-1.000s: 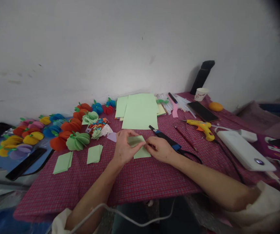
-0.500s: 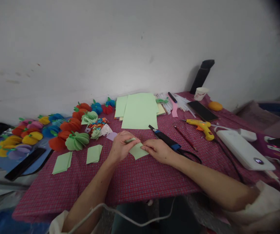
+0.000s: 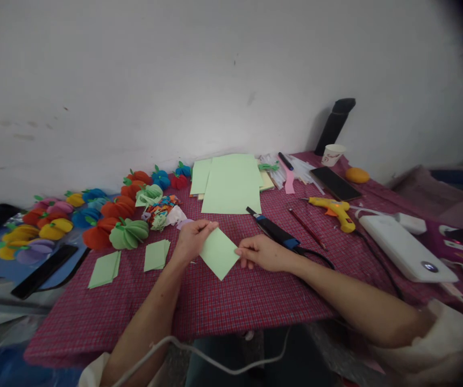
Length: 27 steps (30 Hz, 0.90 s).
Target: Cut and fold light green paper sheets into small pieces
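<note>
A small light green sheet of paper [image 3: 220, 255] is held up over the checked tablecloth, its corners pointing up and down. My left hand [image 3: 194, 239] pinches its upper left edge between thumb and fingers. At the right corner, the thumb and fingertips of my right hand [image 3: 260, 252] grip the same sheet. Left of my hands lie two small stacks of cut green paper, a nearer-centre stack [image 3: 156, 255] and a farther-left stack [image 3: 105, 269]. Behind my hands rests a large green sheet [image 3: 232, 185] on more paper.
Several colourful paper pumpkins [image 3: 129, 233] crowd the left side beside paper scraps [image 3: 161, 212]. To the right lie a black-and-blue tool with a cord [image 3: 275, 231], a pencil [image 3: 307, 229], a yellow glue gun [image 3: 334, 210], a phone [image 3: 335, 183], a paper cup [image 3: 333, 155] and a white power bank [image 3: 408, 249].
The green sheet has turned to face me more flatly, showing more of its surface. My left hand has shifted slightly left and down; my right hand has slid to the sheet's right corner.
</note>
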Each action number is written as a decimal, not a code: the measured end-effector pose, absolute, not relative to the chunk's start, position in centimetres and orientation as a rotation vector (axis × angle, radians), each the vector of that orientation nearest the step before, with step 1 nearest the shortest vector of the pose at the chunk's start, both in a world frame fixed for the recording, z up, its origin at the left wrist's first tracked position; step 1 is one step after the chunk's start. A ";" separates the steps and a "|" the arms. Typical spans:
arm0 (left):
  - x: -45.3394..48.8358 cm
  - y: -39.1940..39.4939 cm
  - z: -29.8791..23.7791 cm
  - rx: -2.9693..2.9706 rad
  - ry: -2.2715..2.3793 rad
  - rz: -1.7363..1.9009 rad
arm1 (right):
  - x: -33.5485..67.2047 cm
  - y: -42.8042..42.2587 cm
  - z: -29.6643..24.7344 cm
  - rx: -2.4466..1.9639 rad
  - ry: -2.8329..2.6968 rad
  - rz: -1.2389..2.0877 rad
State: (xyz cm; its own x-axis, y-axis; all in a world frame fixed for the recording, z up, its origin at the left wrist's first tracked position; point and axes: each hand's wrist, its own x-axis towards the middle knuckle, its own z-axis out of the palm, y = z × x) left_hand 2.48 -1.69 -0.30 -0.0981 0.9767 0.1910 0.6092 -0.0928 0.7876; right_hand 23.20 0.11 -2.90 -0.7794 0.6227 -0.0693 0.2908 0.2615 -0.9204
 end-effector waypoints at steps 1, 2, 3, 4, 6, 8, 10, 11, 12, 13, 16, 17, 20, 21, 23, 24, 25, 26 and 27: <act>2.2 -1.6 -0.5 1.710 1.741 1.074 | 23.3 0.1 -2.9 -0.829 -2.238 1.547; 1.9 -1.5 -0.7 1.693 1.752 1.081 | 23.4 0.1 -2.9 -0.819 -2.248 1.565; 1.6 -1.3 -0.9 1.675 1.763 1.083 | 23.5 0.1 -2.8 -0.815 -2.259 1.566; 1.3 -1.2 -1.2 1.660 1.769 1.078 | 23.6 0.1 -2.7 -0.816 -2.272 1.535; 0.8 -1.0 -1.5 1.642 1.765 1.049 | 23.8 0.3 -2.1 -0.850 -2.302 1.319; 0.6 -0.8 -1.7 1.647 1.752 1.006 | 24.1 0.6 -1.5 -0.937 -2.294 0.914; 0.6 -0.7 -1.8 1.689 1.754 0.933 | 24.4 1.1 -1.2 -1.058 -2.266 0.500; 0.6 -0.7 -1.9 1.735 1.763 0.878 | 24.6 1.4 -1.2 -1.134 -2.261 0.347; 0.6 -0.6 -1.9 1.795 1.777 0.822 | 24.9 1.7 -1.3 -1.216 -2.272 0.237; 0.6 -0.6 -2.0 1.860 1.791 0.772 | 25.1 2.0 -1.4 -1.303 -2.297 0.167; 0.5 -0.6 -2.3 1.994 1.810 0.725 | 25.8 2.7 -2.1 -1.527 -2.383 0.114; 0.5 -0.6 -2.4 1.994 1.807 0.748 | 26.0 2.9 -2.3 -1.573 -2.399 0.119; 0.3 -0.5 -2.8 1.916 1.799 0.838 | 26.5 3.3 -2.4 -1.644 -2.414 0.153; 0.2 -0.4 -2.9 1.887 1.802 0.857 | 26.6 3.4 -2.3 -1.651 -2.415 0.169; 0.0 -0.5 -3.0 1.851 1.799 0.851 | 27.2 3.8 -1.9 -1.668 -2.404 0.191; -0.1 -0.6 -3.0 1.845 1.788 0.833 | 27.6 4.0 -1.7 -1.683 -2.387 0.196; -0.3 -0.8 -2.9 1.849 1.769 0.807 | 28.0 4.2 -1.5 -1.708 -2.362 0.198; -0.4 -1.0 -2.9 1.864 1.742 0.780 | 28.5 4.5 -1.4 -1.739 -2.333 0.199; -0.6 -1.1 -2.8 1.888 1.715 0.757 | 29.0 4.8 -1.3 -1.775 -2.304 0.201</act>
